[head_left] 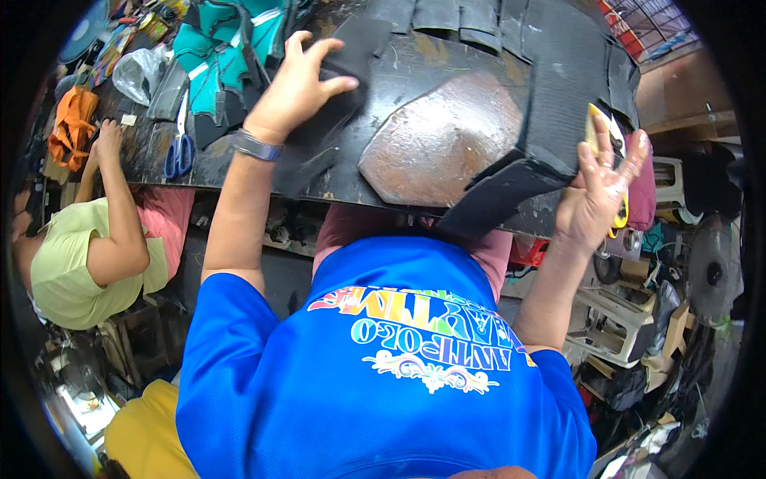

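While our left hand (291, 96) curves its parted fingers at a blurred black sheet (361, 52) over the surface (399, 76), its grip unclear, our right hand (592, 195) splays wide, visibly gripping nothing, beside a black panel (558, 92).

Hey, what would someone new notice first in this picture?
Probably the bright blue shirt at lower middle, then the glossy brown slab on the black table. At upper left, teal fabric pieces stand out beside the left hand, with blue-handled scissors nearby.
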A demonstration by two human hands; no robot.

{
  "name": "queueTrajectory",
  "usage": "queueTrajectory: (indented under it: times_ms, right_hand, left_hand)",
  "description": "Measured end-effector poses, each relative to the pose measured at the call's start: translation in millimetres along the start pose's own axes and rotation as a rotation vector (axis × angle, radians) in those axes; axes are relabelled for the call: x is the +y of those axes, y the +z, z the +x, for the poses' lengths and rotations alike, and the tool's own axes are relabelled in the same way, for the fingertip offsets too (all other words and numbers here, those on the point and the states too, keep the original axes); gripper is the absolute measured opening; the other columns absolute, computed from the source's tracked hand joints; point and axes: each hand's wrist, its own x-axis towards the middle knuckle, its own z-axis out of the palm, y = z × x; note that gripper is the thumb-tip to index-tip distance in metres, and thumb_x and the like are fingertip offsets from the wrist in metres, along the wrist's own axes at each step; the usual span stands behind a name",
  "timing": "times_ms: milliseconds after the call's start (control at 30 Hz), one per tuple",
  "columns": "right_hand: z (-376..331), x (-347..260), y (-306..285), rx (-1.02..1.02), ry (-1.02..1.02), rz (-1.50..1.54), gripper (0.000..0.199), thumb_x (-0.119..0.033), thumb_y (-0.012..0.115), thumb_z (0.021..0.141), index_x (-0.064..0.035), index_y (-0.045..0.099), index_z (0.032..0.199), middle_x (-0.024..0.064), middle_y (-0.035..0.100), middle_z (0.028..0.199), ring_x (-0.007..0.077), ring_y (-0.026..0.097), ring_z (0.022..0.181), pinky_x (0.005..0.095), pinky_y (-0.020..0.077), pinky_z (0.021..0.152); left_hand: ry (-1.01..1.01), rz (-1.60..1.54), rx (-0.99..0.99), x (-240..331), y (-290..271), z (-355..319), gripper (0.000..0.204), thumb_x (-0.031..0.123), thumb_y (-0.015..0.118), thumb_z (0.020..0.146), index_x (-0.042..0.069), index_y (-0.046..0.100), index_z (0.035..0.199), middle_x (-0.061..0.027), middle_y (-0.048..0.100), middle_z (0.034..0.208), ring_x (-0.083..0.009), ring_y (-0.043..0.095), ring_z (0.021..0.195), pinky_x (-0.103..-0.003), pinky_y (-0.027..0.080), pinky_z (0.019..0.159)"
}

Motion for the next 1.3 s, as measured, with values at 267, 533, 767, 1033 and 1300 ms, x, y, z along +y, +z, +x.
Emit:
queueTrajectory:
  times_ms: [267,533,767,1033,1300]
  right_hand:
    - [-18,13,5,0.027,0.030,-0.037,0.090,0.019,0.061,0.082,-0.0111,0.020,0.157,0.0185,0.041,0.147,0.0295,0.045,0.136,0.0351,0.0459,0.103]
    - [-35,38,31,0.004,-0.014,-0.041,0.089,0.012,0.064,0.086,-0.0177,0.022,0.158,0.0172,0.039,0.145,0.0223,0.053,0.120,0.0284,0.0525,0.086]
    - [-11,32,-27,0.003,0.127,-0.308,0.086,-0.072,0.015,0.100,-0.0069,0.060,0.134,0.0079,0.058,0.138,0.0185,0.054,0.119,0.0339,0.0403,0.095]
    - [-12,68,-37,-0.195,0.117,-0.440,0.088,-0.063,0.006,0.103,-0.0046,0.070,0.119,0.0095,0.067,0.125,0.0260,0.040,0.139,0.0427,0.0158,0.121]
    - [-11,95,-22,-0.672,-0.109,-1.595,0.076,-0.063,0.041,0.098,-0.0131,0.035,0.154,0.0150,0.023,0.164,0.0376,0.006,0.153,0.0696,0.0028,0.115]
  left_hand:
    - [0.385,0.152,0.130,18,11,-7,0.030,0.001,0.053,0.090,0.015,0.071,0.110,-0.0051,0.068,0.115,-0.0259,0.057,0.126,-0.058,0.027,0.114]
    - [0.061,-1.257,-0.340,146,33,-29,0.061,0.018,0.065,0.096,0.006,0.040,0.150,-0.0123,0.050,0.142,-0.0172,0.053,0.125,-0.030,0.043,0.106]
    - [0.209,-1.242,-0.761,85,23,7,0.051,0.016,0.050,0.087,-0.002,0.059,0.135,-0.0124,0.060,0.136,-0.0198,0.055,0.124,-0.030,0.037,0.110]
    - [0.245,-0.632,-0.629,66,51,-23,0.042,0.015,0.053,0.088,0.005,0.064,0.128,-0.0144,0.064,0.132,-0.0288,0.056,0.126,-0.036,0.039,0.110]
    - [0.247,-0.596,-0.576,63,48,-24,0.038,0.022,0.055,0.090,0.013,0.068,0.125,-0.0151,0.061,0.127,-0.0311,0.058,0.120,-0.037,0.041,0.107]
